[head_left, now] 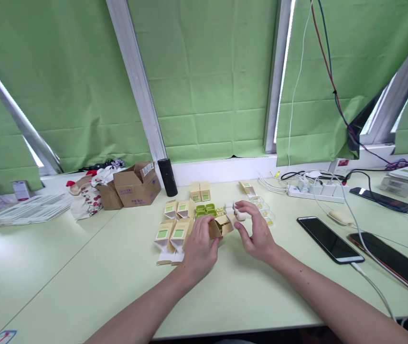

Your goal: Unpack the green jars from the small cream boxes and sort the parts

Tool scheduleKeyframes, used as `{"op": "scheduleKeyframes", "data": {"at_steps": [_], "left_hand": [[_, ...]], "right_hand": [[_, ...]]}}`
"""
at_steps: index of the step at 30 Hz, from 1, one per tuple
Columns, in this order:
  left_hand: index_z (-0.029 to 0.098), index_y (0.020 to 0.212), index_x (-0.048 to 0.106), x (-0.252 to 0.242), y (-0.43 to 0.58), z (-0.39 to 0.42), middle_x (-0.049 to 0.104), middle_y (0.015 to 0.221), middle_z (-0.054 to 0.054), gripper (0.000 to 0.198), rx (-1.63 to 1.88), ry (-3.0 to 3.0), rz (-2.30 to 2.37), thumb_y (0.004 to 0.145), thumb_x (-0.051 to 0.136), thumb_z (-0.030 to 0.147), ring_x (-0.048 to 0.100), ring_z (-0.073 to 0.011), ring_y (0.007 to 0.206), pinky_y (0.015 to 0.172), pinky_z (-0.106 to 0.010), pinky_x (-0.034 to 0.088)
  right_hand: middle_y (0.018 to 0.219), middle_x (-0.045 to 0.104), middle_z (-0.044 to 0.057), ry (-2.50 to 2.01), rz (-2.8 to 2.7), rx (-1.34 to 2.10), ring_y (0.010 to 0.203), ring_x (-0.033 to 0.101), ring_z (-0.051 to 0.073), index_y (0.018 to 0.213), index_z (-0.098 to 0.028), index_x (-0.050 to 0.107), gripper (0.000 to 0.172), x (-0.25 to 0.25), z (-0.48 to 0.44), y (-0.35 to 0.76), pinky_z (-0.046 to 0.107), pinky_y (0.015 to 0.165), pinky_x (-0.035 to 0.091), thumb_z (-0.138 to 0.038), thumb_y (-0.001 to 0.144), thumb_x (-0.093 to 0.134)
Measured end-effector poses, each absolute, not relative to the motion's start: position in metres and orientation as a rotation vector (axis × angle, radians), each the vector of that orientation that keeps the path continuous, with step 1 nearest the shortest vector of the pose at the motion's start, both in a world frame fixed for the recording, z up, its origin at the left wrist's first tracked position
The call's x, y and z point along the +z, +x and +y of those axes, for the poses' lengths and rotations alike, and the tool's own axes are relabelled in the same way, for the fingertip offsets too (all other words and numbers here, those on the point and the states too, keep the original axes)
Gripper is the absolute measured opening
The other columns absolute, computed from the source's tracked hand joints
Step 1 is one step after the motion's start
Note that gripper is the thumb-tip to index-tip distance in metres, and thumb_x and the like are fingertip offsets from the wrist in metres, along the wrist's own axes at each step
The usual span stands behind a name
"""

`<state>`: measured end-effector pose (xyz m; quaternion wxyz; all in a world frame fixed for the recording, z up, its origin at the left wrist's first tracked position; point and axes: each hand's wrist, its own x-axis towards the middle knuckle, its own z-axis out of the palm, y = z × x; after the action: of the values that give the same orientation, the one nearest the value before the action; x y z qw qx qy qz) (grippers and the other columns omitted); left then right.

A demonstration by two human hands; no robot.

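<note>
My left hand [200, 248] is closed around a small brown cardboard box [218, 227], whose open end and raised flaps face right. Beside that end is my right hand [257, 231], thumb and fingers apart, the thumb close to a pale flap; whether it touches cannot be told. Behind the hands sit green square containers [206, 209] in a group, with small yellowish pieces [220, 211] next to them. White pieces [240, 215] lie by my right fingertips, partly hidden. Clear plastic domed packaging [267, 215] is just beyond. Several similar boxes with green labels [178, 234] stand left of my left hand.
At the back stand two more small boxes [200, 191], a black cylinder [167, 177] and an open carton [137, 185]. Phones [329, 239], a white power strip [316, 192] and trailing cables occupy the right side. White racks [28, 211] lie far left.
</note>
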<state>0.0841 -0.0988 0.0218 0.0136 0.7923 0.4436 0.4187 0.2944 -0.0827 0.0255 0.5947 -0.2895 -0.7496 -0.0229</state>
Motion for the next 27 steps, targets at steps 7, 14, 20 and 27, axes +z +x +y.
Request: {"op": "scheduleKeyframes", "data": {"at_steps": [7, 14, 20, 27], "left_hand": [[0.025, 0.131, 0.049, 0.022, 0.087, -0.100, 0.064, 0.130, -0.011, 0.046, 1.162, 2.181, 1.390, 0.089, 0.068, 0.023, 0.062, -0.0297, 0.122, 0.103, -0.049, 0.050], [0.024, 0.132, 0.048, 0.017, 0.087, -0.096, 0.063, 0.132, -0.011, 0.047, 1.090, 2.129, 1.359, 0.090, 0.069, 0.026, 0.060, -0.0294, 0.124, 0.106, -0.049, 0.048], [0.024, 0.138, 0.042, 0.016, 0.087, -0.096, 0.059, 0.138, -0.014, 0.050, 1.068, 2.204, 1.344, 0.093, 0.064, 0.024, 0.058, -0.0300, 0.129, 0.109, -0.050, 0.047], [0.025, 0.128, 0.047, 0.018, 0.086, -0.096, 0.063, 0.125, -0.010, 0.036, 1.058, 2.314, 1.306, 0.094, 0.060, 0.022, 0.062, -0.0282, 0.116, 0.099, -0.046, 0.051]], "right_hand": [[0.128, 0.069, 0.014, -0.538, -1.792, -0.163, 0.125, 0.066, 0.029, 0.136, -0.027, 0.054, 0.045, 0.019, -0.074, 0.300, 0.055, 0.100, 0.060, -0.006, 0.097, 0.046], [0.120, 0.072, 0.011, -0.631, -1.843, -0.166, 0.116, 0.069, 0.026, 0.132, -0.026, 0.058, 0.049, 0.008, -0.062, 0.305, 0.048, 0.096, 0.062, -0.002, 0.093, 0.039], [0.108, 0.072, 0.010, -0.745, -1.841, -0.114, 0.103, 0.068, 0.026, 0.119, -0.024, 0.061, 0.038, 0.011, -0.060, 0.307, 0.044, 0.085, 0.060, -0.004, 0.092, 0.043], [0.111, 0.069, 0.010, -0.764, -1.913, -0.138, 0.101, 0.064, 0.026, 0.109, -0.023, 0.066, 0.035, 0.014, -0.066, 0.304, 0.042, 0.082, 0.056, -0.001, 0.087, 0.049]]}}
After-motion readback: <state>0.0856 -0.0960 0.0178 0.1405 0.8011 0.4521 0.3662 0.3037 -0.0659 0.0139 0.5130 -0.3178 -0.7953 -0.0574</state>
